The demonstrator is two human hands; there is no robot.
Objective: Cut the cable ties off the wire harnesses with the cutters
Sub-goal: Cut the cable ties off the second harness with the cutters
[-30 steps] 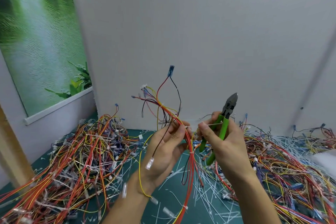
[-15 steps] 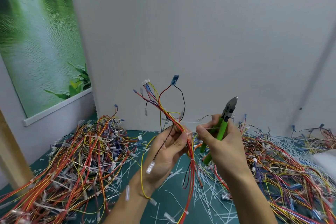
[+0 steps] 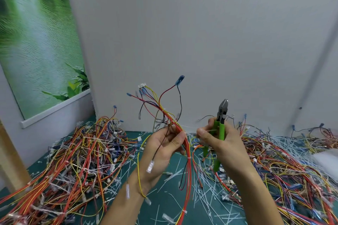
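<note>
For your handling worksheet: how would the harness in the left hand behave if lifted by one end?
Probably floppy: below the left hand the harness hangs limp. Likely light: a few fingers hold it. Its splayed ends could snag on the piles.

We are looking through one head-worn camera, facing forward and slightly down at the white panel (image 3: 210,42). We are viewing it from near, the left hand (image 3: 161,153) and right hand (image 3: 226,144) showing nearer, before the panel's foot.
</note>
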